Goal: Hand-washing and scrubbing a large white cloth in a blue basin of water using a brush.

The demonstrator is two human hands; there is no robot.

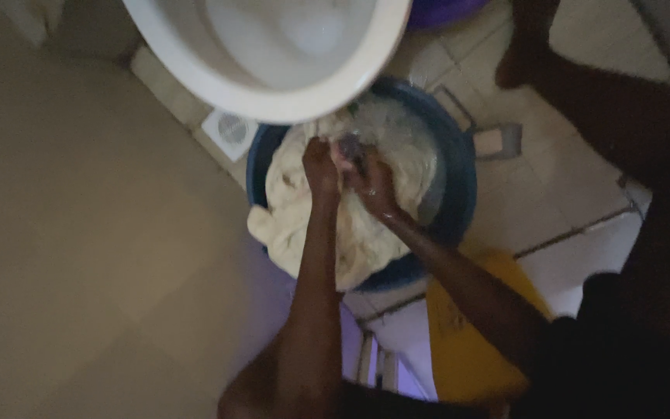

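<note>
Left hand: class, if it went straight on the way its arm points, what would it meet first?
Probably the pale cloth that the left hand already grips in the blue basin; beyond it, the white toilet bowl rim, though depth is unclear.

Both forearms bare to the elbow; no sleeves, watch or rings visible. Left hand and right hand ungloved. Dark garment covers the torso at lower right; details too dim to tell.
</note>
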